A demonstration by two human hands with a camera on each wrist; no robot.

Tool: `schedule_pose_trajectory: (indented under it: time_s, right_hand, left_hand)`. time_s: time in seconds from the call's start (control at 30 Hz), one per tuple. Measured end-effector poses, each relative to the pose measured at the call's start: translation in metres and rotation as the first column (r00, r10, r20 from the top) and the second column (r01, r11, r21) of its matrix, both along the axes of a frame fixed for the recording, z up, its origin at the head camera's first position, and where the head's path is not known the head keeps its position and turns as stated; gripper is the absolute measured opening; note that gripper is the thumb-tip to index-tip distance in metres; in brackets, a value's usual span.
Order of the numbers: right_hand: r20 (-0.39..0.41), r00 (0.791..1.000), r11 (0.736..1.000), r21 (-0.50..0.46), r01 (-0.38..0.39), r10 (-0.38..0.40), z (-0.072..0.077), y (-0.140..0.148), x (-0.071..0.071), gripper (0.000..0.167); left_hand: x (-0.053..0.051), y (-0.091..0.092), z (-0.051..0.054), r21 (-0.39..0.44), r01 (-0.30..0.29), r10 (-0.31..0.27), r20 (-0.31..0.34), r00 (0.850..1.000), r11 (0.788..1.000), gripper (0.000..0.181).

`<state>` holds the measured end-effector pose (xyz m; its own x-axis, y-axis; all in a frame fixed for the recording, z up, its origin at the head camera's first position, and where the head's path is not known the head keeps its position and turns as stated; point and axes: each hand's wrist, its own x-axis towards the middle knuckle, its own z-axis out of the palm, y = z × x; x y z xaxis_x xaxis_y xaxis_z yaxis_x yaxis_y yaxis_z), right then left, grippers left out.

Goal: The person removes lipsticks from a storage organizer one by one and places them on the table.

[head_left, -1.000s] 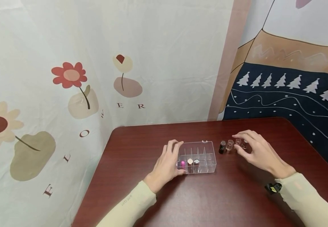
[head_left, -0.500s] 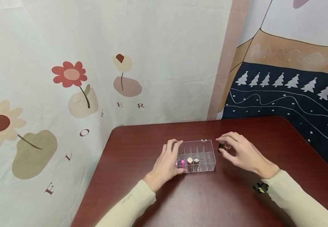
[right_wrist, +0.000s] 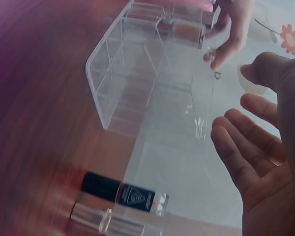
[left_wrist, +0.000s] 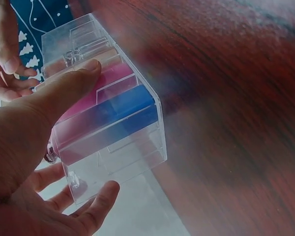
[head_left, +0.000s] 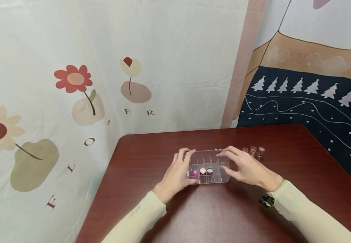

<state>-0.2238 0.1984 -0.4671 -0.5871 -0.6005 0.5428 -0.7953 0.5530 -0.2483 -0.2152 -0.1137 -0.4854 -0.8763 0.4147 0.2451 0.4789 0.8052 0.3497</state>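
Observation:
A clear compartment box (head_left: 222, 175) sits on the table. My left hand (head_left: 173, 173) grips its left end, thumb on the near side and fingers on the far side. Inside are lipstick-like tubes: a pink-topped one (head_left: 195, 174), a cream-capped one (head_left: 203, 171), a silver-topped one (head_left: 210, 171) and a pink-to-blue tube (left_wrist: 113, 118). My right hand (head_left: 248, 168) hovers by the box's right end, fingers loosely bent around nothing. Near it in the right wrist view stand a black lipstick-like tube (right_wrist: 125, 191) and a clear-capped tube (right_wrist: 113, 221). The right hand hides the black one from the head view.
Several small clear-capped tubes (head_left: 260, 153) stand in a row right of the box. The dark red-brown table (head_left: 151, 145) meets a flower-printed cloth (head_left: 175, 67) behind and a dark tree-printed cloth (head_left: 303, 101) at the right.
My right hand has moved left, from over the row of tubes, past the black tube, to the box's right end. The left hand stays on the box.

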Motion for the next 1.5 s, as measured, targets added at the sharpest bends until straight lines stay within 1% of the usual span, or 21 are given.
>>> schedule_pose_trajectory:
  time_s: [0.2,0.27,0.37,0.53,0.73,0.93,1.1,1.2,1.37,1.5]
  right_hand:
    - [0.068,0.996,0.998,0.001,-0.064,0.063,-0.004,-0.012,-0.003,0.043]
    - [0.09,0.993,0.997,0.002,-0.076,0.076,-0.005,-0.015,-0.004,0.042]
    - [0.119,0.989,0.996,-0.001,-0.087,0.087,-0.007,-0.019,-0.004,0.04]
    - [0.154,0.984,0.996,0.021,-0.089,0.085,-0.009,-0.025,-0.004,0.039]
    - [0.175,0.982,0.995,0.056,-0.084,0.073,-0.013,-0.031,-0.004,0.037]
    - [0.215,0.974,0.994,0.062,-0.092,0.077,-0.017,-0.033,-0.005,0.035]
    - [0.205,0.976,0.994,0.061,-0.088,0.074,-0.021,-0.034,-0.005,0.033]
    - [0.193,0.978,0.994,0.062,-0.088,0.075,-0.022,-0.035,-0.005,0.032]
    - [0.18,0.98,0.994,0.059,-0.093,0.081,-0.023,-0.038,-0.003,0.03]
    - [0.173,0.982,0.995,0.061,-0.082,0.071,-0.023,-0.04,-0.003,0.027]
  left_hand:
    - [0.0,-0.004,0.0,0.01,0.024,-0.024,0.004,1.0,1.0,0.126]
    - [-0.001,-0.006,0.0,0.018,0.039,-0.04,0.002,0.999,0.999,0.125]
    - [-0.002,-0.009,0.001,0.022,0.055,-0.055,0.019,0.998,0.998,0.126]
    - [-0.004,-0.014,0.002,0.031,0.068,-0.069,0.033,0.997,0.997,0.131]
    - [-0.006,-0.018,0.002,0.004,0.076,-0.076,0.022,0.997,0.997,0.13]
    - [-0.006,-0.018,0.001,-0.025,0.073,-0.073,0.011,0.997,0.997,0.129]
    - [-0.006,-0.018,0.0,-0.044,0.07,-0.071,-0.015,0.997,0.997,0.129]
    - [-0.006,-0.018,-0.001,-0.039,0.071,-0.072,-0.028,0.997,0.997,0.129]
    - [-0.006,-0.018,-0.001,-0.024,0.076,-0.076,-0.025,0.997,0.997,0.128]
    - [-0.006,-0.018,0.0,-0.022,0.078,-0.078,-0.022,0.997,0.997,0.128]
